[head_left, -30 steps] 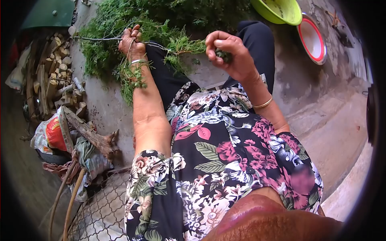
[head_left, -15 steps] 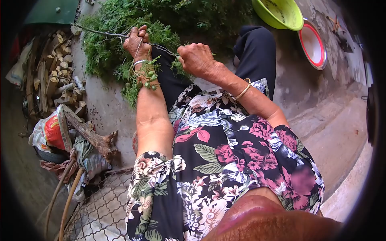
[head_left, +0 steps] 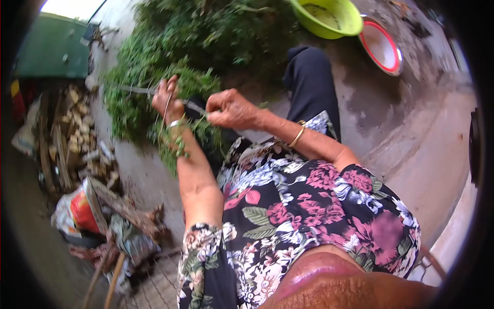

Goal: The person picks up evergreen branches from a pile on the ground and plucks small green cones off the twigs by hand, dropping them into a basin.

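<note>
Left hand (head_left: pixel 168 100) gripped thin woody branch (head_left: pixel 136 89). Right hand (head_left: pixel 230 109) curled nearby; could not tell if pinching. Knobbly green cones (head_left: pixel 180 146) clustered by left wrist.

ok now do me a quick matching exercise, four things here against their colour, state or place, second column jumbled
Things
1. tub
2. basin
3. branch
4. firewood

Colour, state or place
A. gripped in the left hand
B. lime green
C. heaped in pieces
D. pale inside, with a red band round the rim

Right pairs: 1-B, 2-D, 3-A, 4-C
</note>
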`<state>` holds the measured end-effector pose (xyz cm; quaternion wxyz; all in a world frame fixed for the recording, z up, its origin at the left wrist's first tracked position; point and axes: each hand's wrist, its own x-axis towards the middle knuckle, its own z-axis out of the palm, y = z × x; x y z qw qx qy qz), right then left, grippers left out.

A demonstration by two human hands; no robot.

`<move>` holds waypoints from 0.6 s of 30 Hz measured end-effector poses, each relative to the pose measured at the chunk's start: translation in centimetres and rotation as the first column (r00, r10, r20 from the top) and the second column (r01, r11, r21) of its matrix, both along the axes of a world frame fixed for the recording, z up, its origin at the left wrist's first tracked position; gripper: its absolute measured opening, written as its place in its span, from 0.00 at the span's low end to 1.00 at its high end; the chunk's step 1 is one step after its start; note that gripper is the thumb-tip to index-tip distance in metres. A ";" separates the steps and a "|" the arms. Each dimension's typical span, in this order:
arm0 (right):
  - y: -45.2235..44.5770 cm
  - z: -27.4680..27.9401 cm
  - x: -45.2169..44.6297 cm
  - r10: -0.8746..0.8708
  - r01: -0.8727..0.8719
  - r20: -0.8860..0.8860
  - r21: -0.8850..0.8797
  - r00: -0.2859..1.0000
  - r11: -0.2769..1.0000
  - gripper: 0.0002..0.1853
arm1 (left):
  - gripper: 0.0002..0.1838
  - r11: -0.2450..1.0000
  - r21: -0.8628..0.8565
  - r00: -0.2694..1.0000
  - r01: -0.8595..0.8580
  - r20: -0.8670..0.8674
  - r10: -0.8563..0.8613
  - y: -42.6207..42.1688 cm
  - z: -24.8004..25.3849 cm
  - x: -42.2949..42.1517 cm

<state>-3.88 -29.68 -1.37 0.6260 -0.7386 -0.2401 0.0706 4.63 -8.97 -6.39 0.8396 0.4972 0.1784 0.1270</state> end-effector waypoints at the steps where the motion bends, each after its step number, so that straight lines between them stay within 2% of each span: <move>1: -0.1 -0.2 -0.1 0.009 -0.009 0.013 0.020 1.000 1.000 0.08 | 0.05 1.000 0.028 1.000 0.012 -0.008 -0.011 0.0 -0.1 0.0; 2: -0.2 -0.1 -0.2 0.023 -0.023 0.021 0.043 1.000 0.999 0.08 | 0.05 0.998 0.056 1.000 0.023 -0.015 -0.023 0.0 -0.2 -0.1; 4: -0.7 1.4 -0.9 0.132 -0.126 -0.024 0.178 0.991 0.976 0.07 | 0.07 0.988 -0.126 0.996 0.085 0.005 -0.086 1.3 -1.2 0.5; 6: -0.9 3.1 -1.8 0.265 -0.225 -0.095 0.304 0.960 0.926 0.08 | 0.08 0.969 -0.221 0.994 0.110 0.014 -0.109 2.2 -1.6 0.7; 8: -0.7 2.9 -2.2 0.225 -0.181 -0.070 0.386 0.972 0.904 0.07 | 0.07 0.944 -0.323 0.997 0.072 -0.008 -0.078 2.8 -1.8 1.0; 9: -1.1 2.9 -2.2 0.217 -0.175 -0.069 0.385 0.974 0.906 0.07 | 0.07 0.945 -0.316 0.996 0.086 0.016 -0.085 2.9 -1.8 0.8; 10: -1.8 3.0 -2.3 0.279 -0.086 -0.338 0.488 0.899 0.869 0.08 | 0.07 0.944 -0.317 0.996 0.092 0.017 -0.091 2.9 -1.8 0.8; 11: -2.4 3.0 -2.4 0.356 0.028 -0.567 0.557 0.743 0.830 0.08 | 0.08 0.961 -0.270 0.998 0.063 0.010 -0.063 2.8 -1.8 0.7; 12: -2.9 2.3 -2.3 0.270 0.113 -0.602 0.521 0.752 0.846 0.09 | 0.08 0.975 -0.220 1.000 0.030 0.001 -0.030 2.5 -1.5 0.4; 14: -4.7 1.5 -1.4 0.292 0.246 -0.669 0.588 0.684 0.770 0.09 | 0.08 0.984 -0.181 1.000 0.004 -0.008 -0.006 2.4 -1.1 -0.1; 16: -6.7 1.1 0.3 0.175 0.411 -0.780 0.489 0.601 0.769 0.10 | 0.07 0.970 -0.221 0.994 0.102 0.061 -0.090 3.3 -1.7 0.0; 17: -8.2 2.6 1.3 0.152 0.522 -0.863 0.422 0.482 0.741 0.08 | 0.07 0.958 -0.270 0.995 0.092 0.057 -0.080 3.3 -1.5 -0.1; 18: -9.6 2.3 3.0 0.049 0.612 -0.894 0.344 0.445 0.712 0.08 | 0.07 0.962 -0.266 0.998 0.056 0.031 -0.049 3.1 -1.2 -0.1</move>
